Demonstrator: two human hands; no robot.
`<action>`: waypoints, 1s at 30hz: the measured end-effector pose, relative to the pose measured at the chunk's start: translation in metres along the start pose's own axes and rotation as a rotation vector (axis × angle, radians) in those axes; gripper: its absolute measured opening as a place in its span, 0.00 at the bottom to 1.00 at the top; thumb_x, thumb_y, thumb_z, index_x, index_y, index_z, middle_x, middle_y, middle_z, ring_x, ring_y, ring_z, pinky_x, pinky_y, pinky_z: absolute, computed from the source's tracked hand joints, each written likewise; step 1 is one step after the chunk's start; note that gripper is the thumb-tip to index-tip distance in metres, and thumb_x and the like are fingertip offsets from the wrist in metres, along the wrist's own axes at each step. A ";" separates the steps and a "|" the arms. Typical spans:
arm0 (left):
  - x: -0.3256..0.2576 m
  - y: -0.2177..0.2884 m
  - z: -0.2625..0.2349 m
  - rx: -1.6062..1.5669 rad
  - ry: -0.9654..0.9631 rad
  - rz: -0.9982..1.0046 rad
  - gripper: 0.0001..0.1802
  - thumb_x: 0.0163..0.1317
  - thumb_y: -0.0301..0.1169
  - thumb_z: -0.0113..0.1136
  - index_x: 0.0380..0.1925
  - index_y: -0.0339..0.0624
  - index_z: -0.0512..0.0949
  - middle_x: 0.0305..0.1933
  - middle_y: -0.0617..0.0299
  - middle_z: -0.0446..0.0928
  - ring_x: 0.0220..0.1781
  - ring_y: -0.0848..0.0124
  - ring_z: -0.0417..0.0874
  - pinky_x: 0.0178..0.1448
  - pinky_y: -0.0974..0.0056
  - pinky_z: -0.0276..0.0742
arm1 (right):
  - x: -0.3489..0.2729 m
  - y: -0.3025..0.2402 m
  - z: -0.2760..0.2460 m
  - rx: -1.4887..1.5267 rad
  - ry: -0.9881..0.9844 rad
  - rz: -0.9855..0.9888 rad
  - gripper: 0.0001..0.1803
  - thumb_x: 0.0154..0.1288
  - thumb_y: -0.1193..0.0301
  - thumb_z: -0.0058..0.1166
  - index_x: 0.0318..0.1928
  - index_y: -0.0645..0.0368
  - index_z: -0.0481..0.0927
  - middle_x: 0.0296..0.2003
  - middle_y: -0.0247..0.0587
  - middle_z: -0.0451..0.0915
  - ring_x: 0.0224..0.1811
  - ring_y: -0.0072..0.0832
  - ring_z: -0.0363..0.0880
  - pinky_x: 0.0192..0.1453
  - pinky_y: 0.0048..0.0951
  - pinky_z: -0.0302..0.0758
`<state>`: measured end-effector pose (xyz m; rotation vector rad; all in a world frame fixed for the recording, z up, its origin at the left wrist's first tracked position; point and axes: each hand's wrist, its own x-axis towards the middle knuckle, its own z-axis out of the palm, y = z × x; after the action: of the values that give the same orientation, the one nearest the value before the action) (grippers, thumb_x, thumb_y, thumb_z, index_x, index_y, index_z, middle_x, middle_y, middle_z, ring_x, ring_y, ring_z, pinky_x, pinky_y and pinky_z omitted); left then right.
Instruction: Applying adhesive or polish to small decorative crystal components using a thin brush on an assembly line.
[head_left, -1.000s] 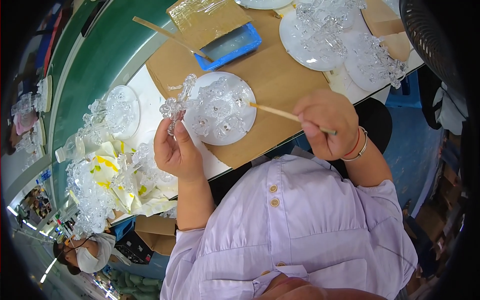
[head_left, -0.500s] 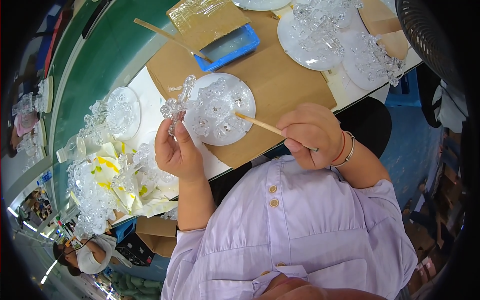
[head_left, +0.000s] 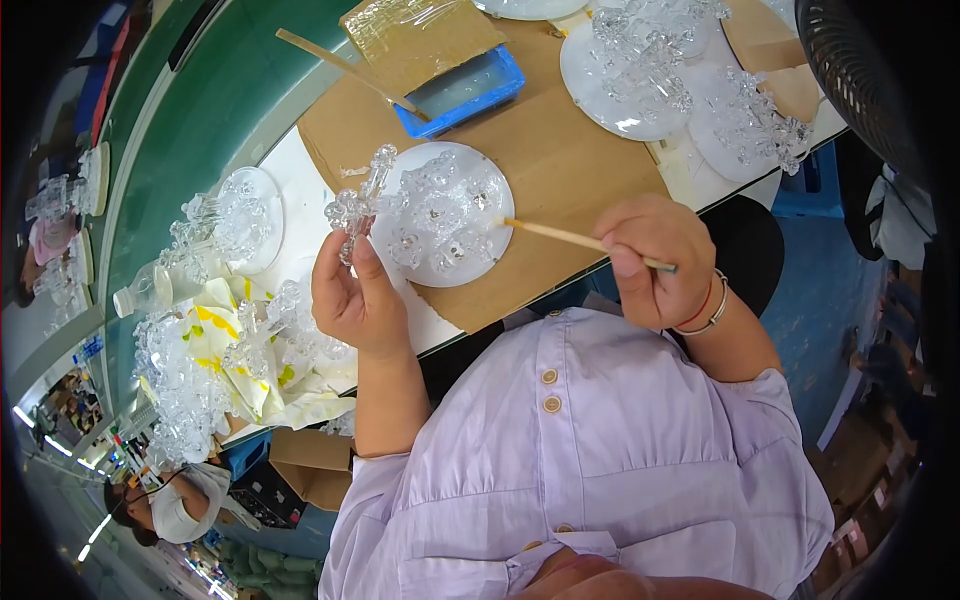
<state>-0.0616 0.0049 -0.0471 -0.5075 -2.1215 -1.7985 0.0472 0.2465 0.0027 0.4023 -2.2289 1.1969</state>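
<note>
Between the thumb and fingers of my left hand (head_left: pixel 358 295) is a clear plastic ornament piece (head_left: pixel 352 208) with knobbly ends, held upright at the left edge of a white round plate (head_left: pixel 490 245). Several clear, flower-like plastic parts (head_left: pixel 440 215) sit on that plate. My right hand (head_left: pixel 655 255) grips a thin wooden brush (head_left: pixel 560 235) whose pale tip is by the plate's right rim; whether it touches cannot be made out. Brown cardboard (head_left: pixel 570 180) lies beneath the plate.
Behind the plate stands a blue tray (head_left: pixel 465 95) of cloudy liquid, a wooden stick (head_left: pixel 345 68) leaning over it. More plates with clear parts (head_left: pixel 630 85) lie at far right. Loose clear pieces (head_left: pixel 180 370), a yellow-patterned cloth (head_left: pixel 225 325) and a plastic bottle (head_left: pixel 145 290) crowd the left. A fan (head_left: pixel 865 80) stands far right.
My right hand has moved right and slightly up, drawing the brush tip from the parts toward the plate's right rim. My left hand keeps its piece nearly still.
</note>
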 end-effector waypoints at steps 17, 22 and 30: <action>0.005 0.010 0.004 0.041 -0.017 -0.024 0.12 0.65 0.22 0.56 0.47 0.27 0.74 0.42 0.49 0.82 0.44 0.65 0.84 0.52 0.66 0.78 | -0.012 -0.010 0.014 -0.065 0.036 -0.094 0.04 0.58 0.80 0.51 0.35 0.60 0.72 0.29 0.43 0.78 0.21 0.35 0.73 0.25 0.31 0.69; 0.012 0.028 -0.002 0.218 -0.050 -0.048 0.10 0.64 0.25 0.59 0.42 0.29 0.78 0.36 0.54 0.83 0.38 0.69 0.85 0.44 0.70 0.78 | -0.015 -0.025 0.015 -0.041 -0.053 -0.103 0.04 0.59 0.81 0.51 0.35 0.61 0.72 0.29 0.44 0.79 0.24 0.36 0.76 0.27 0.31 0.72; 0.001 0.042 -0.016 0.489 -0.098 0.073 0.13 0.57 0.28 0.66 0.40 0.33 0.81 0.32 0.53 0.83 0.31 0.69 0.84 0.37 0.69 0.78 | -0.014 -0.016 0.010 -0.166 0.078 -0.102 0.03 0.61 0.81 0.50 0.36 0.62 0.73 0.28 0.45 0.79 0.25 0.38 0.78 0.30 0.31 0.74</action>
<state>-0.0431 -0.0046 -0.0076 -0.5394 -2.4590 -1.1715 0.0626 0.2298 0.0004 0.3905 -2.1927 0.9509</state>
